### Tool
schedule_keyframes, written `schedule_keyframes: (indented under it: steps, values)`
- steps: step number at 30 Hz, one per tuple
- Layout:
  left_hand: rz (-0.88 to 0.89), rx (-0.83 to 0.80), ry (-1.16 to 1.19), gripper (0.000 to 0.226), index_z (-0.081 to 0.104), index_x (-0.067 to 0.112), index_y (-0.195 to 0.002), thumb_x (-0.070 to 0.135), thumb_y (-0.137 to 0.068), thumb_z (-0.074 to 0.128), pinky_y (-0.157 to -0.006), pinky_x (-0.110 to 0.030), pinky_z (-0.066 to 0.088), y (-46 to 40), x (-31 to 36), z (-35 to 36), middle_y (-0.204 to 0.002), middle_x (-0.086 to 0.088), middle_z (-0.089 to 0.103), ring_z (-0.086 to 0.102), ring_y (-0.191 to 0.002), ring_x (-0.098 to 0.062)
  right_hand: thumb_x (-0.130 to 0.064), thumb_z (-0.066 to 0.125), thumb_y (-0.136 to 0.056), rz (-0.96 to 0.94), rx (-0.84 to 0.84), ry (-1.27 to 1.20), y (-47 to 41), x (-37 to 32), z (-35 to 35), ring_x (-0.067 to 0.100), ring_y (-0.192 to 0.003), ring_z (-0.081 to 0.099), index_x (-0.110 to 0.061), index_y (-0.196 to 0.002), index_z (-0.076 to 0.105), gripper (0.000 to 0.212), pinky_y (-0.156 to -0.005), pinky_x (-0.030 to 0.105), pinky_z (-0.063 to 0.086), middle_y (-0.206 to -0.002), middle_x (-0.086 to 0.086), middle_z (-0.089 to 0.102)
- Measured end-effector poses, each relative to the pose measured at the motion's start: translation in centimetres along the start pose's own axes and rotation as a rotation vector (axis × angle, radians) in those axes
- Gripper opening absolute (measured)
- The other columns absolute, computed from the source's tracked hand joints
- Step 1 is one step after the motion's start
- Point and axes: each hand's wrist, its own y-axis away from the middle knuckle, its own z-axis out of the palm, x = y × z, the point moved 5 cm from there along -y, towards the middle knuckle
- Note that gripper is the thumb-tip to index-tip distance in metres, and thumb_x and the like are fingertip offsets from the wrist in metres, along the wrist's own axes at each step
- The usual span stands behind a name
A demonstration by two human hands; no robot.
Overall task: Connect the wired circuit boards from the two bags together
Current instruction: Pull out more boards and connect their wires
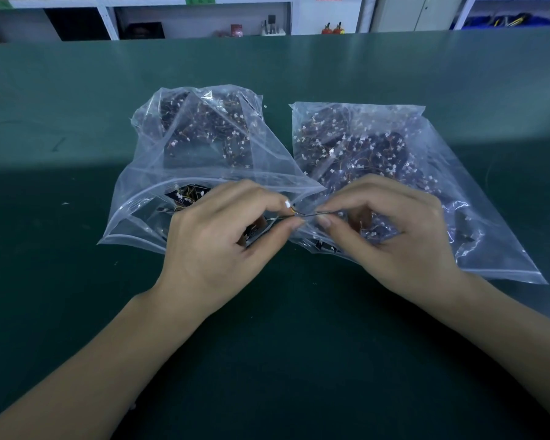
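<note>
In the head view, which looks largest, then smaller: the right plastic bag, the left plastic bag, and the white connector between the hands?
1. right plastic bag
2. left plastic bag, slightly smaller, though crumpling makes this unsure
3. white connector, by far the smallest

Dim, bluish cast overall. A brighter band is seen across the far bench (394, 74); the near half is left in shadow. White glare is thrown off the plastic bags (477, 217). Wide-angle bending is noticed at the edges. Background shelves (204, 20) are rendered soft, slightly overexposed.
</note>
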Motion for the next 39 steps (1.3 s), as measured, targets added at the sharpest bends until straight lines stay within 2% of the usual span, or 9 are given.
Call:
schedule_keyframes:
  steps: [4,11,27,36,39]
  values:
    - [0.017,-0.008,-0.031,0.023,0.078,0.01,-0.092,0.029,-0.104,0.075,-0.064,-0.041,0.053,-0.02,0.04,0.06,-0.089,0.004,0.073,0.066,-0.077,-0.02,-0.006,0.08,-0.097,0.002,0.005,0.011,-0.06,-0.07,0.02,0.019,-0.065,0.061,-0.005,-0.099,0.08,0.003,-0.063,0.027,0.049,-0.093,0.0,0.072]
    - [0.017,-0.049,-0.019,0.02,0.078,0.011,-0.094,0.028,-0.104,0.074,-0.067,-0.037,0.053,-0.04,-0.23,0.19,-0.092,0.007,0.072,0.066,-0.081,-0.015,-0.007,0.08,-0.096,0.007,-0.031,0.001,-0.04,-0.15,0.22,0.016,-0.066,0.06,-0.004,-0.099,0.079,0.004,-0.064,0.026,0.049,-0.094,-0.001,0.072]
    - [0.014,-0.081,0.006,0.018,0.077,0.012,-0.094,0.028,-0.103,0.075,-0.065,-0.04,0.053,0.09,-0.32,0.37,-0.091,0.006,0.071,0.065,-0.08,-0.017,-0.003,0.079,-0.096,0.02,-0.102,-0.003,-0.05,-0.05,0.38,0.021,-0.069,0.063,-0.003,-0.099,0.076,0.004,-0.063,0.034,0.051,-0.096,0.002,0.071]
    - [0.025,-0.082,0.012,0.019,0.077,0.01,-0.094,0.027,-0.103,0.076,-0.062,-0.04,0.052,0.06,-0.19,0.41,-0.09,0.005,0.07,0.065,-0.078,-0.016,-0.003,0.077,-0.097,0.02,-0.109,-0.008,0.0,0.01,0.44,0.02,-0.068,0.062,-0.003,-0.098,0.074,0.003,-0.063,0.033,0.05,-0.095,0.001,0.07]
    - [0.018,-0.077,0.004,0.019,0.077,0.011,-0.094,0.028,-0.103,0.076,-0.063,-0.04,0.053,0.03,-0.25,0.28,-0.09,0.006,0.071,0.066,-0.079,-0.016,-0.004,0.077,-0.098,0.033,-0.106,-0.016,0.09,-0.02,0.57,0.017,-0.068,0.061,-0.003,-0.1,0.074,0.003,-0.064,0.031,0.05,-0.096,-0.004,0.069]
